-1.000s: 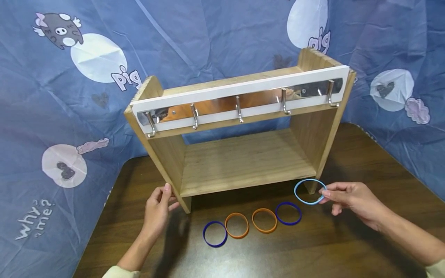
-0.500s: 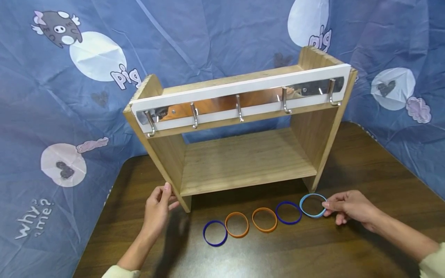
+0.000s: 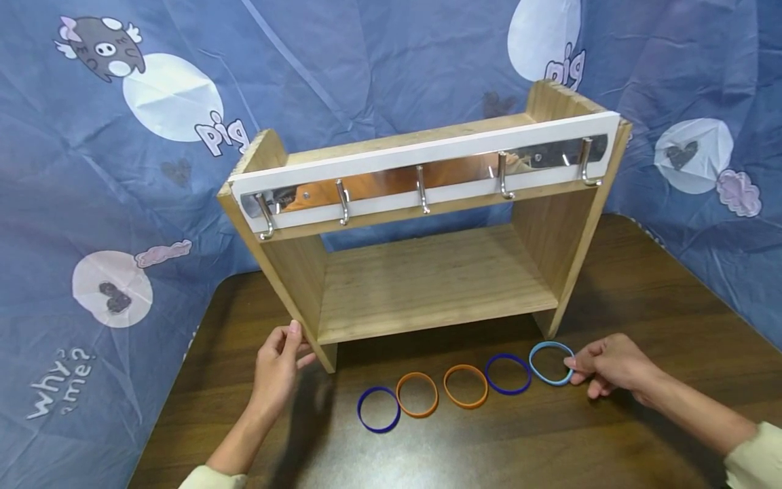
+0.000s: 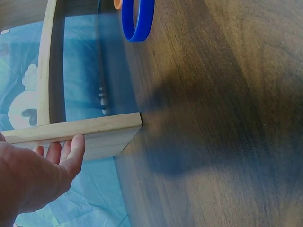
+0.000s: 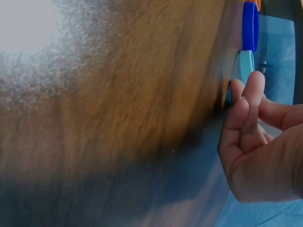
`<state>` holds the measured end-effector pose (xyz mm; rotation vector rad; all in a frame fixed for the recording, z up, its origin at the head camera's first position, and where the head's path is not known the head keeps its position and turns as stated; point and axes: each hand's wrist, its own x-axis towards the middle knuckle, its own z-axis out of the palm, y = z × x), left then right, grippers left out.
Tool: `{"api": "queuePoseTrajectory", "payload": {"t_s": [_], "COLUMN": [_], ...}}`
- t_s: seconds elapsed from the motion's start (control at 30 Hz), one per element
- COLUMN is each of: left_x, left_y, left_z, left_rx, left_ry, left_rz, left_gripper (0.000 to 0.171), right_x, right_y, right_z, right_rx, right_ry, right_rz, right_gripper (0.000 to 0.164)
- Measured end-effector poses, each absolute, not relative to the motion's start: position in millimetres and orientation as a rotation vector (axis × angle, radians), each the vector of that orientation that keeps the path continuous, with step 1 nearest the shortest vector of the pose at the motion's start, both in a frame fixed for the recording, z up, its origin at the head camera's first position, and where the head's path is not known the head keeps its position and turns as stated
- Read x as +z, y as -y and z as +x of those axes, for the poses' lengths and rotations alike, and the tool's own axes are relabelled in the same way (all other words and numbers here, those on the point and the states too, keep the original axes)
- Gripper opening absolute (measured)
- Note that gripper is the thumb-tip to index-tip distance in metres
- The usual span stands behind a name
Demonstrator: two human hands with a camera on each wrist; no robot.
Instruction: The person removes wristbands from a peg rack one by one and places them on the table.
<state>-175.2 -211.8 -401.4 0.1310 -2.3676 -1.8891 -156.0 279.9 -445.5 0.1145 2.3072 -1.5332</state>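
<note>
My right hand [image 3: 611, 367] pinches the right side of a light blue silicone wristband [image 3: 533, 365] low at the table, by the right foot of a small wooden shelf [image 3: 440, 278]. In the right wrist view, fingers hide part of this light blue wristband [image 5: 246, 65]. To its left lie a dark blue wristband [image 3: 487, 375], an orange wristband [image 3: 446, 389], another orange wristband [image 3: 398, 397] and a second dark blue wristband [image 3: 359, 412]. My left hand [image 3: 275, 370] grips the lower edge of the shelf's left side panel [image 4: 94, 126], thumb in front, fingertips behind.
Across the shelf's top front runs a white board [image 3: 366, 161] with a metal strip and several metal hooks [image 3: 422, 190]. The brown table [image 3: 476, 448] has a rounded back corner at each side. A blue patterned cloth [image 3: 391, 61] hangs behind and beside it.
My right hand has lowered the light blue wristband from above the table into line beside the dark blue one. The left hand has stayed on the shelf's panel.
</note>
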Motion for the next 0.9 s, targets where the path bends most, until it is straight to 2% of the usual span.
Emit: {"api": "queuePoseTrajectory", "payload": {"t_s": [0.4, 0.7, 0.9], "left_x": [-402.1, -402.9, -404.3], "left_y": [210.6, 211.7, 212.5], "left_z": [-174.8, -175.4, -175.3], "left_rx": [-1.883, -1.880, -1.877], "left_ry": [2.389, 2.393, 2.405], "left_rz": [0.119, 0.121, 0.125], "left_gripper": [0.049, 0.048, 0.048], "right_x": [-446.1, -444.8, -438.1], "right_y": [-279.4, -278.1, -280.6], "right_z": [-153.1, -153.1, -151.6], "right_rx": [-1.500, -1.512, -1.432], "right_ry": [-2.388, -2.398, -2.507], "right_rz": [0.237, 0.263, 0.256], "right_gripper": [0.030, 0.027, 0.035]}}
